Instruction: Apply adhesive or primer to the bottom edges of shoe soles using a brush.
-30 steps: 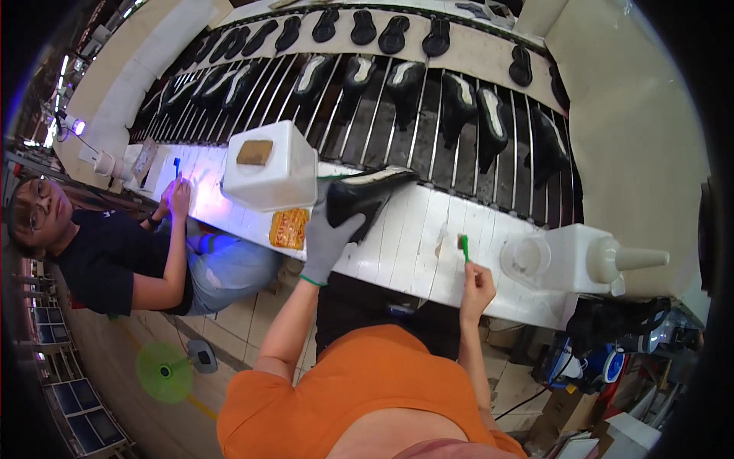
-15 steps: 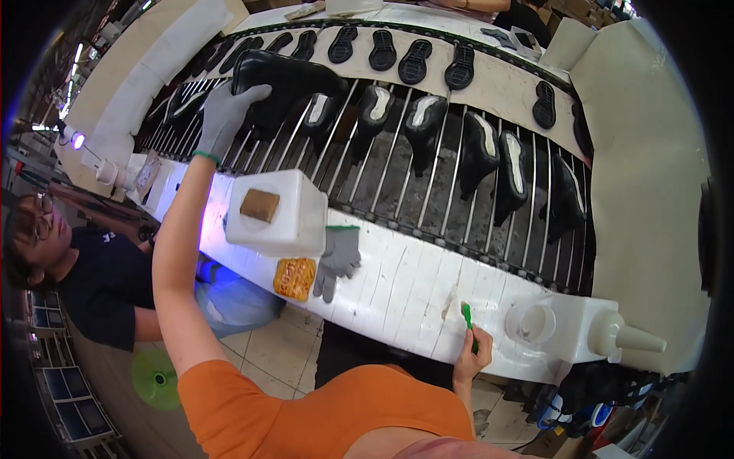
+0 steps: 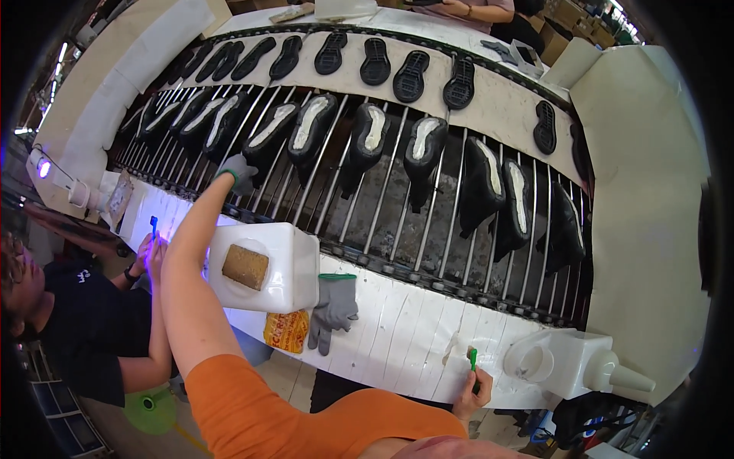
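My left hand, in a grey glove with a green cuff, is at the lower end of a black shoe upper, which rests sole side up on the conveyor rods. Its fingers are partly hidden, so I cannot tell whether they grip it. More black uppers with pale strips along their undersides, such as this one, lie along the rods. Bare, my right hand closes around a green-handled brush at the white table edge, beside a white squeeze bottle lying on its side.
Black soles line the beige belt beyond the rods. On the white ledge are a white container with a brown block on it, a grey glove and a yellow packet. A co-worker sits left, holding a blue-handled tool.
The black upper that my left hand held raised now lies on the rods, and that hand has come down nearer. The right hand still holds the brush. The co-worker's hands have come up to the ledge.
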Action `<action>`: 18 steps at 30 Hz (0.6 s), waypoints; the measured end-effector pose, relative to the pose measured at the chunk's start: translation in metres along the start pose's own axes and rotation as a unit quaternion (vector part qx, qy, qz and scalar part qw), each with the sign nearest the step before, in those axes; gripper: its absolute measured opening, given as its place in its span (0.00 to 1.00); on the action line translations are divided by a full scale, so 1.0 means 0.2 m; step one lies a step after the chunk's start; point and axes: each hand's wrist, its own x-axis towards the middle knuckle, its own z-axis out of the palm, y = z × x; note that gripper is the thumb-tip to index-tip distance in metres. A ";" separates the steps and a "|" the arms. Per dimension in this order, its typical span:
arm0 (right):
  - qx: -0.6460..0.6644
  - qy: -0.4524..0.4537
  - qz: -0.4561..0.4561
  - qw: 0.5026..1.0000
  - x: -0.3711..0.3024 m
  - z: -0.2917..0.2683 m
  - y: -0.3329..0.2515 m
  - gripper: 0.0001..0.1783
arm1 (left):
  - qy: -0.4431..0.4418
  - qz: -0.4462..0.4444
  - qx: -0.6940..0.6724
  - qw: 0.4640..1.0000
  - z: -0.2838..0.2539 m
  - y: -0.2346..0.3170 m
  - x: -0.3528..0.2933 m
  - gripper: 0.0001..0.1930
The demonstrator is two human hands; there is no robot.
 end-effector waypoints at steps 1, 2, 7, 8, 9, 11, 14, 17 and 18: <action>-0.006 0.004 0.007 1.000 0.00 0.00 0.00 0.06 | -0.031 0.006 0.067 0.997 -0.03 0.04 0.01 0.24; -0.007 0.007 -0.010 1.000 0.00 0.00 0.00 0.06 | -0.068 0.043 0.187 0.979 -0.10 0.07 0.02 0.24; -0.015 -0.003 0.012 1.000 0.01 -0.01 -0.01 0.06 | 0.186 0.136 0.177 0.957 -0.45 0.61 0.12 0.22; -0.019 0.002 0.008 1.000 0.01 -0.01 -0.01 0.06 | 0.202 0.199 0.124 0.951 -0.46 0.75 0.15 0.25; -0.021 -0.004 0.015 1.000 0.01 -0.01 -0.02 0.06 | 0.240 0.241 0.087 0.936 -0.42 0.90 0.18 0.29; -0.021 -0.009 0.021 1.000 0.01 -0.02 -0.03 0.06 | 0.147 0.297 -0.085 0.940 -0.30 1.13 0.28 0.30; -0.003 -0.003 -0.013 1.000 0.01 -0.03 -0.03 0.05 | 0.181 0.276 -0.306 0.893 0.09 1.29 0.42 0.32; -0.003 -0.001 -0.046 0.999 0.03 -0.03 -0.02 0.06 | 0.044 0.089 -0.365 0.926 0.41 1.29 0.49 0.38; 0.002 0.000 -0.043 0.999 0.04 -0.03 -0.02 0.07 | -0.040 0.117 -0.499 0.858 0.43 1.28 0.49 0.40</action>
